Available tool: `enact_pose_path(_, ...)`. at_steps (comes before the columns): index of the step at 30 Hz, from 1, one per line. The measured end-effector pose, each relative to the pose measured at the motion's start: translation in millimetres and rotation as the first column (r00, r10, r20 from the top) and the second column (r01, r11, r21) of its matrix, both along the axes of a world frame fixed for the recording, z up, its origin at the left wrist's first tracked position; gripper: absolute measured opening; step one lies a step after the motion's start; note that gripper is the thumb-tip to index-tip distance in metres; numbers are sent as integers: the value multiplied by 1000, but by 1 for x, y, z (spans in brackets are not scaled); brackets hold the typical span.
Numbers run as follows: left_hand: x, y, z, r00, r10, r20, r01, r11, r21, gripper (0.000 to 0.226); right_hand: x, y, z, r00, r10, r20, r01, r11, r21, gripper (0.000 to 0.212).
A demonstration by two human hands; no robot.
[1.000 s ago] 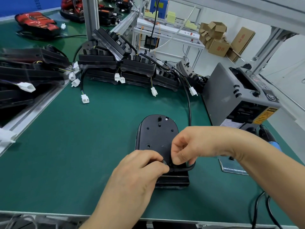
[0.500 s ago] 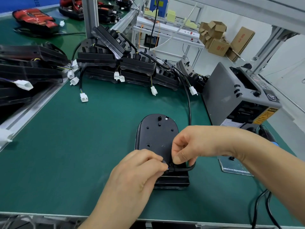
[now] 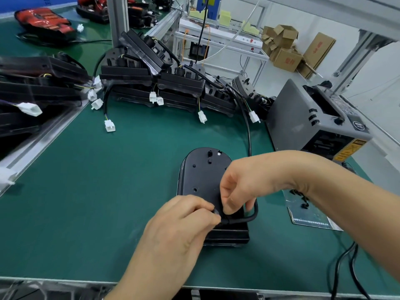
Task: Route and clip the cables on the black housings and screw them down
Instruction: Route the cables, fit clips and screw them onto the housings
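Note:
A black housing (image 3: 202, 176) lies flat on the green mat (image 3: 108, 180) near the front edge, its rounded end pointing away from me. A black cable (image 3: 249, 135) runs down from the back, passes behind my right wrist and bends across the housing's near end (image 3: 246, 218). My left hand (image 3: 181, 226) pinches the cable's end at the housing's near part. My right hand (image 3: 240, 187) reaches in from the right, its curled fingers holding the cable loop just beside the left fingertips. What lies under the fingertips is hidden.
Several black housings (image 3: 151, 83) with white connectors (image 3: 109, 126) are piled along the back and left of the mat. A grey tape dispenser (image 3: 313, 120) stands at the right. A card with small black clips (image 3: 303, 202) lies under my right forearm. Black cords (image 3: 346, 269) hang at the front right.
Both hands stay on the cable at the housing's near end. The fingers have shifted only slightly, and the cable bend sits much as before.

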State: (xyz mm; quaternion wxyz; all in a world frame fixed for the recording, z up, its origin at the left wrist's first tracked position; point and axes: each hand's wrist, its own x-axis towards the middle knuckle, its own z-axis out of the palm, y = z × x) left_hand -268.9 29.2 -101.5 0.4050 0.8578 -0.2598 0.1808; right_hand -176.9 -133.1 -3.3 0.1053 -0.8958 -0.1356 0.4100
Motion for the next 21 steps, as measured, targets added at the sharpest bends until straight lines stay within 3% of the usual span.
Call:
enact_pose_path(7,9,-1,4,966,-54,-254,8,984,-177,14,4,2,-1,999,-17,-37,17,1000,13,9)
enact_pose_path(14,16,-5,7,951,-82,-298,32,985,-169,15,-7,-15,-15,986,-152,-64,163,960,228,7)
enact_pose_path(16,15,-5,9,963,-72,-260,45,993,-108,13,-10,-18,-17,983,-175,-56,184,947,262,5)
enact_pose_path(19,10,-9,12,998,-41,-47,46,994,100,17,-11,-17,-17,985,-164,-49,171,955,243,5)
enact_pose_path(21,6,-13,11,997,-26,68,15,987,158,15,-9,-14,-15,987,-150,-57,159,965,210,7)
